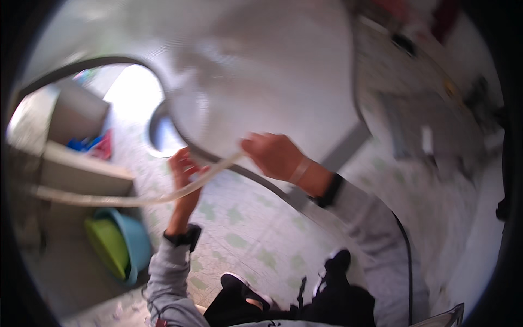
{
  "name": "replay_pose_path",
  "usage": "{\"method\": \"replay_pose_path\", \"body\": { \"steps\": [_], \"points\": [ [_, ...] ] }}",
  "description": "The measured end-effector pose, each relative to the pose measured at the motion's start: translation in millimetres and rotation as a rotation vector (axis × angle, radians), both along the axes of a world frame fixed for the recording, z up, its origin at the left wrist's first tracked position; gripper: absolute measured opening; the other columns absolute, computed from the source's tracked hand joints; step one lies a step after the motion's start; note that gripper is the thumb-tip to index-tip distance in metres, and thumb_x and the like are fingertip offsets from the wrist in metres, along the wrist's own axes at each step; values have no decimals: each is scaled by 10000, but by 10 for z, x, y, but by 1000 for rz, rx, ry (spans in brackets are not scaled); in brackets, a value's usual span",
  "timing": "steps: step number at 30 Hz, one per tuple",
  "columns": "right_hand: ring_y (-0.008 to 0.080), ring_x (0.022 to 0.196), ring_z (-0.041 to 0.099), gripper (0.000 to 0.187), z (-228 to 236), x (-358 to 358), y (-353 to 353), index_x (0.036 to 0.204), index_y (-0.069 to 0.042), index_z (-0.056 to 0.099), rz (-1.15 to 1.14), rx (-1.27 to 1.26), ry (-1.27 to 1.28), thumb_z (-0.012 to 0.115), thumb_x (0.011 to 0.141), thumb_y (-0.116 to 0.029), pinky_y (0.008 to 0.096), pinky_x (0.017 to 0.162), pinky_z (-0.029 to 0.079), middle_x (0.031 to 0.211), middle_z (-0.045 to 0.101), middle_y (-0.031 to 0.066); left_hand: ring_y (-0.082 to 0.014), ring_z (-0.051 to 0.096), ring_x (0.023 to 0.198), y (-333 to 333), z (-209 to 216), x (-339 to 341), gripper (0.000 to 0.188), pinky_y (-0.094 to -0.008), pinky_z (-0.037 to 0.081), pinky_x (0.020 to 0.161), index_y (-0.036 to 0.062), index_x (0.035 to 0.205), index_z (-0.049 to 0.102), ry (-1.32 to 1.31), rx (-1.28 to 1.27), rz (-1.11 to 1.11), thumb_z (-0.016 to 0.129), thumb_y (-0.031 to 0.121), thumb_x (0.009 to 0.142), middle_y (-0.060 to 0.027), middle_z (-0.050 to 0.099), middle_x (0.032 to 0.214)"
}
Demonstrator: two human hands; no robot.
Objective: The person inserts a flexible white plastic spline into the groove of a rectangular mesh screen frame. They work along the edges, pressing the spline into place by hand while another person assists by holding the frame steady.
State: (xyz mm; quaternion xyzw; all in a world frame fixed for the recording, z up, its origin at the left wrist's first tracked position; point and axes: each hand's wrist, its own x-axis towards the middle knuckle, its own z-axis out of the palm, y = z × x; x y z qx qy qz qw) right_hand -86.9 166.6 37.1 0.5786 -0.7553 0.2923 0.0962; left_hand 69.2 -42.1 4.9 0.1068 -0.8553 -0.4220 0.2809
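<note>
Whitish sheet (272,82): broad, spread beyond both hands, with grey edging (256,179) along its curved rim.
Floor (239,250): pale with green patches, below.
Cream tube (120,201): thin and bent, arcing from the far left in front of the left grip (184,166) to the right grip (275,155).
Blue basin (136,242): tilted, lower left, a green basin (103,248) inside.
Right grip: blurred, fingers closed on the tube.
Left grip: fingers partly curled behind the tube; cannot tell whether they touch it.

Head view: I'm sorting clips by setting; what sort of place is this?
Perhaps a home utility room, judging by the blue tub, green tub and patterned floor; the blur leaves it unsure.
</note>
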Motion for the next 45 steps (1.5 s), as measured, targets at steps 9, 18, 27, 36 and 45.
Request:
{"method": "replay_pose_path", "body": {
  "steps": [9, 18, 27, 36, 45],
  "points": [
    [208, 719, 653, 129, -303, 487, 169, 965, -120, 615, 47, 54, -131, 558, 878, -197, 328, 601, 541, 776, 601, 51, -141, 649, 840, 983, -77, 264, 361, -241, 562, 705, 27, 1308, 449, -140, 857, -143, 521, 82, 959, -122, 617, 1105],
    [207, 683, 635, 121, -448, 501, 1531, 938, -105, 607, -205, -70, -118, 575, 851, -183, 339, 536, 512, 790, 618, 49, -209, 660, 977, 1038, 46, 81, 273, -279, 552, 832, 17, 1201, 570, -155, 693, -111, 557, 130, 953, -124, 640, 1114],
    [335, 857, 615, 121, -1687, -578, 4024, 899, -133, 589, -1206, 432, -488, 563, 859, -244, 446, 706, 498, 949, 633, 114, -191, 652, 948, 905, -18, 45, 262, -311, 547, 860, -7, 1176, 584, -326, 594, -34, 574, 89, 933, -112, 639, 1091],
    [327, 1238, 440, 921, -2267, -2009, 4327, 1378, -22, 320, -1412, 637, -429, 754, 686, -447, 401, 1012, 408, 1288, 476, 188, -206, 552, 1130, 710, -277, 151, 381, -320, 509, 927, -9, 1297, 480, -308, 571, 171, 554, 128, 949, -133, 527, 1273],
    [355, 1245, 418, 1096, -2459, -2359, 4386, 1406, 24, 263, -1349, 682, -559, 788, 594, -492, 391, 1044, 371, 1304, 452, 226, -213, 548, 1137, 459, -307, 26, 386, -311, 504, 928, -14, 1293, 474, -329, 505, 190, 564, 108, 937, -132, 516, 1283]
  ]
}}
